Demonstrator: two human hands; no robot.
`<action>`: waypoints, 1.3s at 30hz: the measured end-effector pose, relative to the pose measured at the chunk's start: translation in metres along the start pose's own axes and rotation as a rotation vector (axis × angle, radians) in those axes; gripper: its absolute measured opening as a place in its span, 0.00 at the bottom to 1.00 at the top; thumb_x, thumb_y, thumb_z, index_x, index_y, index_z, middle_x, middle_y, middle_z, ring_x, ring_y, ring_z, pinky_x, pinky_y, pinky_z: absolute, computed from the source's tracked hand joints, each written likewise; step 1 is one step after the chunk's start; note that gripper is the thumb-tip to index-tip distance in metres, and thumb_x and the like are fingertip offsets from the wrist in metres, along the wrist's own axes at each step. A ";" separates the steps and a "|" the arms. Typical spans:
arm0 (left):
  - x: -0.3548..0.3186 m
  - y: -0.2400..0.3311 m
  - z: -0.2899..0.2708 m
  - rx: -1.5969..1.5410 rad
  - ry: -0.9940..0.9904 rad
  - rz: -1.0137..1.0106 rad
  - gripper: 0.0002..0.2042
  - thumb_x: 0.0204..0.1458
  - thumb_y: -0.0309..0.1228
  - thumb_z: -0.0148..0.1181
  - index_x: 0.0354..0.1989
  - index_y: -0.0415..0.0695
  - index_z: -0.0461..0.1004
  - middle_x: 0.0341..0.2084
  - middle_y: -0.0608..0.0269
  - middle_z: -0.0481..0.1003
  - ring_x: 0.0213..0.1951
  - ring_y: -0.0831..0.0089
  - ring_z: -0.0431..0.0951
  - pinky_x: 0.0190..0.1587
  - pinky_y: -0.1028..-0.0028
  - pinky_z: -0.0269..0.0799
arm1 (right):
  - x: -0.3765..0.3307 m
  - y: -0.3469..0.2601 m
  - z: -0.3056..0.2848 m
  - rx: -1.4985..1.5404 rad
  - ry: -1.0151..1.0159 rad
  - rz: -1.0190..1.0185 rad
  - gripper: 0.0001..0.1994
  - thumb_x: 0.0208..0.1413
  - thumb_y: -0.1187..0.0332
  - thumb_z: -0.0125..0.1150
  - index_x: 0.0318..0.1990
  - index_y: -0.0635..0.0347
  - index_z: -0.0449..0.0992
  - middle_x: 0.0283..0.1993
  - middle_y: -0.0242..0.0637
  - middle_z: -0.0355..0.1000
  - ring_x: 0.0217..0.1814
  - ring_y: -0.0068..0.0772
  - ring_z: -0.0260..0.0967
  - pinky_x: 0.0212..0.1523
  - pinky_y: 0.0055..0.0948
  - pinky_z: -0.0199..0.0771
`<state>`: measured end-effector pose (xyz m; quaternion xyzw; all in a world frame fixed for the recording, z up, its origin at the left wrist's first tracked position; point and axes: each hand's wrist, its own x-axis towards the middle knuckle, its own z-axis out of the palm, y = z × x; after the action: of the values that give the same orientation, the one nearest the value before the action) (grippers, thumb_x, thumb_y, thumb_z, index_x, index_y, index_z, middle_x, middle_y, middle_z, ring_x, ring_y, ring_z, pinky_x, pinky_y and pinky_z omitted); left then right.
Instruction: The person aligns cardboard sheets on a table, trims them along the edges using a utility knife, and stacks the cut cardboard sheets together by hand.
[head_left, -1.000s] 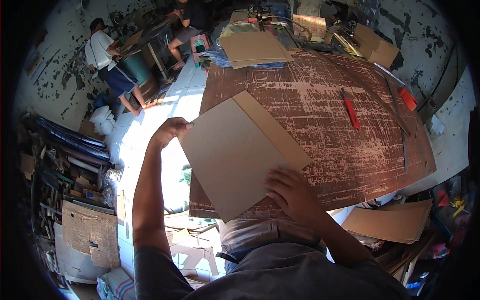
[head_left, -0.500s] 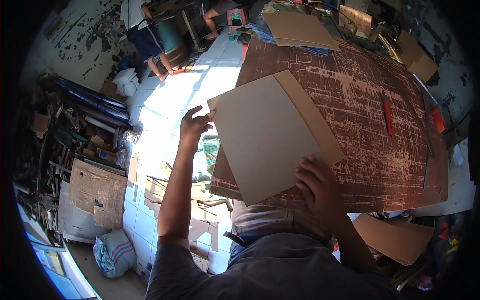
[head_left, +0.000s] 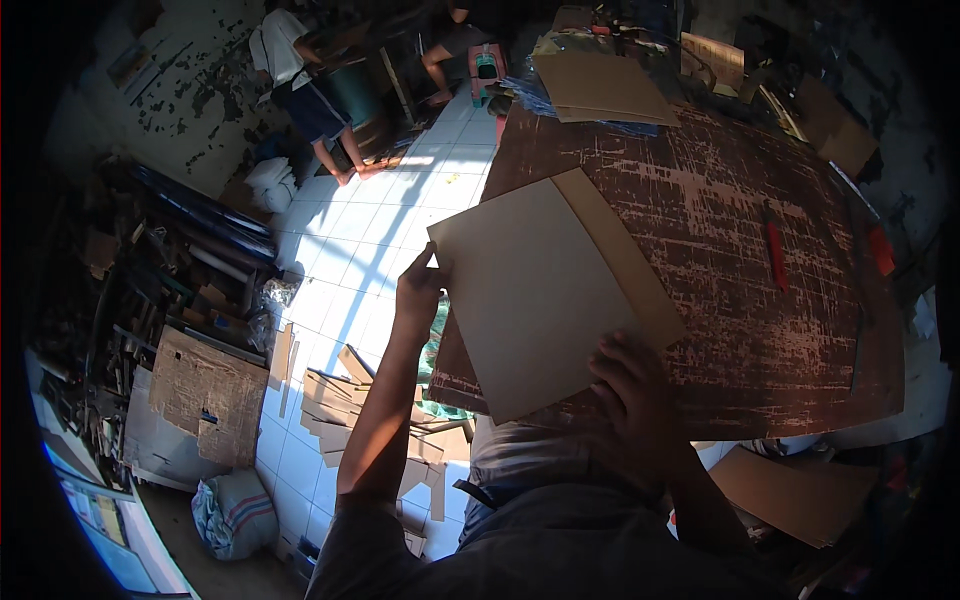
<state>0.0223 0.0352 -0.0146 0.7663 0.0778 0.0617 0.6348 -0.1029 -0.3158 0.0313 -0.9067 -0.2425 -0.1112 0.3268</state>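
A greyish square cardboard sheet [head_left: 535,300] lies at a slant over a brown cardboard sheet [head_left: 622,255], whose right strip shows beyond it. Both are at the near left edge of the worn brown table. My left hand [head_left: 420,290] pinches the grey sheet's left edge close to its far left corner, fingers closed. At the near right corner, my right hand [head_left: 630,385] has its bent fingers over the sheet's edge; its thumb is hidden and the hand is in shadow.
The scratched tabletop [head_left: 740,330] bears a red tool [head_left: 776,256] and a cardboard stack [head_left: 605,88]. Cardboard offcuts [head_left: 340,410] litter the tiled floor at left, near a stuffed sack [head_left: 235,512]. A person [head_left: 305,95] stands far left; another person's leg [head_left: 437,72] shows by a stool [head_left: 487,70].
My left hand's fingers, spread before with only a fingertip at the sheet, have closed on its edge. The sheets sit slightly lower in the view, and the picture is darker.
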 end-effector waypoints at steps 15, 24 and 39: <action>-0.143 0.055 0.026 0.548 0.164 0.154 0.11 0.60 0.30 0.64 0.44 0.35 0.80 0.33 0.51 0.81 0.31 0.66 0.84 0.32 0.70 0.78 | -0.004 0.012 0.006 0.045 0.032 -0.056 0.15 0.59 0.71 0.64 0.53 0.60 0.77 0.63 0.44 0.69 0.71 0.49 0.61 0.69 0.50 0.62; -0.205 0.060 0.048 0.452 0.148 -0.006 0.09 0.60 0.27 0.64 0.45 0.35 0.77 0.34 0.53 0.82 0.31 0.68 0.85 0.32 0.72 0.78 | -0.001 0.013 0.006 0.024 0.008 -0.037 0.17 0.59 0.73 0.63 0.56 0.58 0.76 0.66 0.42 0.68 0.74 0.46 0.59 0.73 0.49 0.59; -0.245 0.021 0.094 -0.279 0.287 -0.148 0.18 0.63 0.28 0.61 0.60 0.35 0.71 0.41 0.57 0.81 0.37 0.71 0.83 0.34 0.76 0.73 | -0.005 0.011 0.005 0.004 0.008 -0.029 0.16 0.60 0.72 0.63 0.56 0.58 0.76 0.66 0.41 0.67 0.74 0.47 0.59 0.72 0.49 0.60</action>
<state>-0.1992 -0.1081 -0.0107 0.6467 0.2140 0.1336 0.7198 -0.1013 -0.3216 0.0194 -0.9018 -0.2548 -0.1189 0.3281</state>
